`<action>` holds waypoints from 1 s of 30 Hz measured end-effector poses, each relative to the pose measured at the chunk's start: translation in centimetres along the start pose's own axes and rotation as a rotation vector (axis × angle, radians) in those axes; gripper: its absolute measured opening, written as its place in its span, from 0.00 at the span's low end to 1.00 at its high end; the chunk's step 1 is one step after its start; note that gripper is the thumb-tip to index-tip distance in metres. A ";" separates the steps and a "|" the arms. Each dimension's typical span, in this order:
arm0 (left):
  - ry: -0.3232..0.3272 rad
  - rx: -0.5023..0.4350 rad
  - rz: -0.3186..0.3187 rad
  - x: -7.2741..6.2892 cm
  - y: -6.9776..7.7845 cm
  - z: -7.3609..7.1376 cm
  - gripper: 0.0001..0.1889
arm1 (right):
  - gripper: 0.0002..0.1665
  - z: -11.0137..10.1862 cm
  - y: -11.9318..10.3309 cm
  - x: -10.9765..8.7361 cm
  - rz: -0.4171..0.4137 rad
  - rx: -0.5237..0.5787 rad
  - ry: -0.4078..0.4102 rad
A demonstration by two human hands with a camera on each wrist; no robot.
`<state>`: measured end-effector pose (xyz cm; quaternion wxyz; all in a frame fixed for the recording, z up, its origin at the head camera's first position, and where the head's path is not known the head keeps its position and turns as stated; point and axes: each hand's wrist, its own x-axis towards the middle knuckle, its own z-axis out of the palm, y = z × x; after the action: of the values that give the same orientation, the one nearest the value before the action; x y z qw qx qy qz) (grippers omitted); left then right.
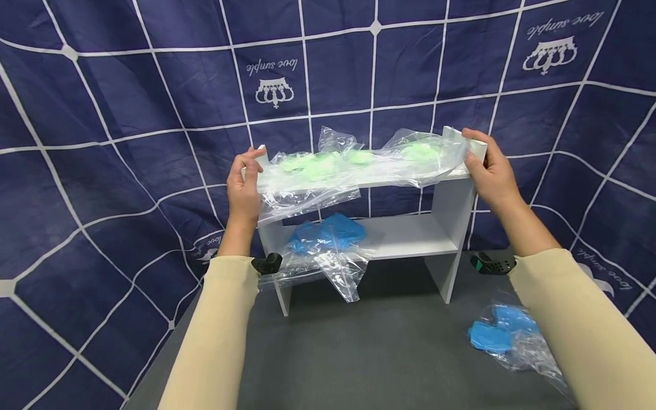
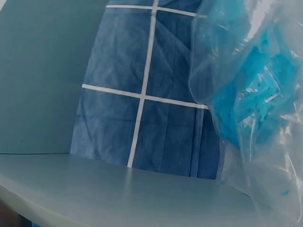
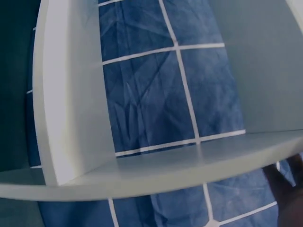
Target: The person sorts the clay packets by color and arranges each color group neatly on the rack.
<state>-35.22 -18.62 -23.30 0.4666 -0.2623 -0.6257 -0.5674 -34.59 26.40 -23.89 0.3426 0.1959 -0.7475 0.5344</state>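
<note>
A white two-tier shelf (image 1: 405,233) stands in front of me. My left hand (image 1: 243,187) grips the raised left end of its top, thumb and fingers curled about the edge. On the opposite end, my right hand (image 1: 496,173) pinches the upright side panel between thumb and fingers. Bright green items (image 1: 318,165) in clear plastic bags lie along the top board between my hands. Below them, a clear bag with blue contents (image 1: 340,230) rests on the lower board and hangs over its front. The right wrist view catches dark fingers (image 3: 284,189) beside the panel's edge.
Another clear bag with blue contents (image 1: 504,330) lies on the dark grey surface (image 1: 379,353), below my right forearm. A navy curtain with white grid lines (image 1: 338,74) hangs behind the shelf and along both sides.
</note>
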 end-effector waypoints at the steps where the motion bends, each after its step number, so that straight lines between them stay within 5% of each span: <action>1: 0.000 -0.005 0.007 0.0 -0.1 -0.2 0.15 | 0.27 -0.1 -0.1 -0.2 0.012 -0.012 -0.027; 7: -0.021 -0.018 0.031 -0.2 0.0 -0.5 0.20 | 0.35 -1.5 0.4 -2.5 0.066 -0.131 -0.138; 14: -0.049 0.023 0.009 0.0 -0.1 -0.3 0.19 | 0.38 -3.8 2.4 -8.0 0.121 -0.346 -0.319; 25: -0.022 0.040 0.038 -0.3 -0.7 -0.5 0.21 | 0.44 -5.0 6.4 -18.2 0.006 -0.496 -0.588; 30: -0.020 0.018 0.045 -0.4 -0.8 -0.1 0.31 | 0.48 -5.8 8.3 -22.0 -0.039 -0.547 -0.680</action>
<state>-35.75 -18.83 -24.01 0.4752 -0.2778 -0.6294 -0.5486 -23.11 33.11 -44.18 0.1263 0.2769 -0.9280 0.2150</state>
